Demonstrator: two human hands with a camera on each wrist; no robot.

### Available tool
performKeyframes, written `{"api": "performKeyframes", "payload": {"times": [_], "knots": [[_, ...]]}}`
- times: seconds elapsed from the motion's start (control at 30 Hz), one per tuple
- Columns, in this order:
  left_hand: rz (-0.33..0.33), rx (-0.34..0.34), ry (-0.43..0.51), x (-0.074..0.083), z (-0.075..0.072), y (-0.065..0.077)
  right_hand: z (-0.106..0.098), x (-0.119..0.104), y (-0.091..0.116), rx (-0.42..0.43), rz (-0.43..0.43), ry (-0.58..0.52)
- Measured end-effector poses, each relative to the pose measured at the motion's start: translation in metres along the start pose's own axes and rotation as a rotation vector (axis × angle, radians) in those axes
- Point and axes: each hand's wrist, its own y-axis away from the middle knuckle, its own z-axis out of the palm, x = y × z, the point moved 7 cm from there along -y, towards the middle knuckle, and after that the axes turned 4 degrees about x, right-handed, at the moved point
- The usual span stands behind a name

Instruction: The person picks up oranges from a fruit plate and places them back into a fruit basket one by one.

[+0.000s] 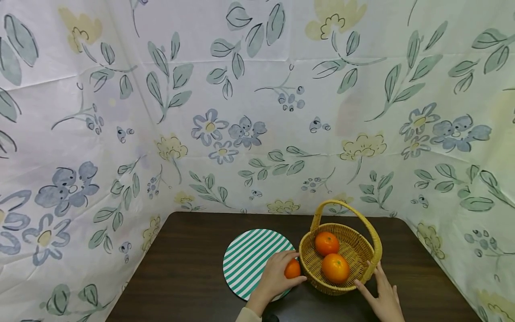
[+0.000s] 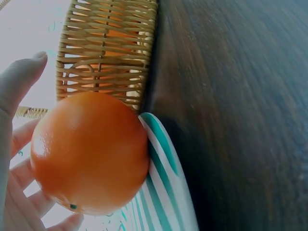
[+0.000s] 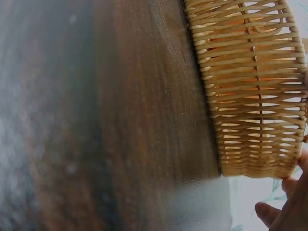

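Observation:
My left hand (image 1: 277, 273) is spread around an orange (image 1: 292, 269) at the right edge of a round placemat (image 1: 249, 257) with green and white stripes. In the left wrist view its fingers lie behind the orange (image 2: 91, 154), and the thumb (image 2: 24, 79) stands apart from the fruit. Just beyond is a yellow wicker basket (image 1: 350, 232) with an arched handle. Two more oranges, one farther back (image 1: 327, 243) and one nearer (image 1: 335, 268), lie inside it. My right hand (image 1: 382, 295) holds the basket's right side, thumb on the wall and fingers by the handle's base.
Everything stands on a dark brown wooden table (image 1: 181, 268). A white cloth (image 1: 241, 179) printed with flowers and leaves hangs behind the table and along both sides. The basket overlaps the placemat's right edge closely in the head view.

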Motion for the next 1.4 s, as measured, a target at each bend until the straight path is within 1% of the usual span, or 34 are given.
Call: {"api": "performKeyframes", "payload": {"times": [0.1, 0.23, 0.37, 0.5, 0.63, 0.8, 1.03, 1.4], "knots": [[-0.023, -0.009, 0.009, -0.004, 0.0, 0.002, 0.0, -0.001, 0.0, 0.005, -0.005, 0.007], [-0.029, -0.011, 0.003, -0.009, 0.003, 0.004, -0.001, -0.002, -0.001, 0.012, -0.014, 0.009], [-0.052, -0.027, 0.002, -0.014, 0.005, 0.006, -0.001, -0.002, -0.001, 0.011, -0.012, 0.015], [-0.087, -0.056, 0.021, -0.019, 0.008, 0.01, -0.001, 0.0, 0.0, 0.004, -0.003, 0.02], [-0.107, -0.068, 0.046, -0.023, 0.009, 0.011, 0.0, -0.001, 0.0, 0.01, -0.012, 0.031], [-0.106, -0.06, 0.056, -0.024, 0.011, 0.011, -0.003, -0.004, 0.001, 0.029, -0.034, 0.063], [-0.158, -0.058, 0.087, -0.028, 0.009, 0.012, -0.002, -0.004, 0.001, 0.016, -0.023, 0.072], [-0.155, -0.041, 0.126, -0.026, 0.003, 0.009, -0.001, -0.001, 0.001, 0.007, -0.02, 0.069]]}}
